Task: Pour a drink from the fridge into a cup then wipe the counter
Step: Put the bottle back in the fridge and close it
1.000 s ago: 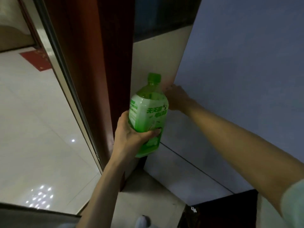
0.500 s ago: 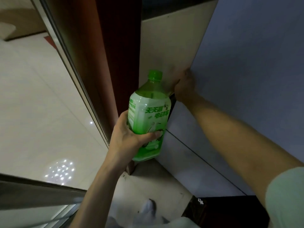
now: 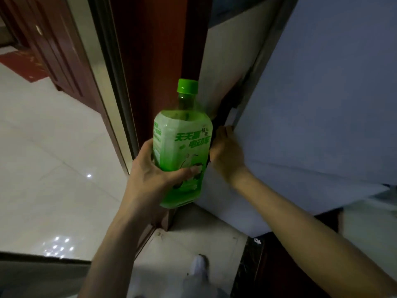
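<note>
Pale floor (image 3: 53,158) fills the left, the fridge door (image 3: 322,93) the right, ajar. The bottle (image 3: 182,147) is out, capped, at centre frame, gripped by the left hand (image 3: 154,175). The right hand (image 3: 227,153) rests on the door's edge (fingers hidden, grip unclear). Pouring and wiping remain.

Pale glossy floor (image 3: 53,168) fills the frame's left; a red mat (image 3: 23,65) lies upper left; a shoe (image 3: 198,267) stands bottom centre.

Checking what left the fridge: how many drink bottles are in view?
1: the green bottle, held in the left hand, at the edge of the fridge door. More may sit hidden behind that door.
</note>
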`<move>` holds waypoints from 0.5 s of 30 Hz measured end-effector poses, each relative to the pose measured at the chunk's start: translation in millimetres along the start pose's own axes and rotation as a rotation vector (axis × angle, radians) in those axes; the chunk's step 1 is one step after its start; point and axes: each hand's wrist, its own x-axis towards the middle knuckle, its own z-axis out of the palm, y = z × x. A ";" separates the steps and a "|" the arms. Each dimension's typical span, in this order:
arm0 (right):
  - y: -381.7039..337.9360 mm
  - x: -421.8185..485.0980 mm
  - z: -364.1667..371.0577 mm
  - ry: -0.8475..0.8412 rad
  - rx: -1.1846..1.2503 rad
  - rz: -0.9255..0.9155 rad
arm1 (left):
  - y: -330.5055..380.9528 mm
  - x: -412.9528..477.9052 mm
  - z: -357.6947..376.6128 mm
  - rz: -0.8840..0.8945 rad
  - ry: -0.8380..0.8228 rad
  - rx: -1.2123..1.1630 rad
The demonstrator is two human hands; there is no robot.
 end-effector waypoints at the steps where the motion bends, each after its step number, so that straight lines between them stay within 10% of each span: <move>1: -10.5 -14.0 -9.7 -0.040 -0.091 0.048 | -1.5 -3.1 -10.5 0.009 -0.023 0.005; 5: -48.7 -84.1 -40.1 -0.117 -0.125 0.027 | -8.7 -20.7 -36.9 0.022 -0.146 0.022; 15: -88.2 -208.5 -84.9 0.295 0.737 0.646 | -18.3 -56.6 -32.7 -0.031 -0.350 0.028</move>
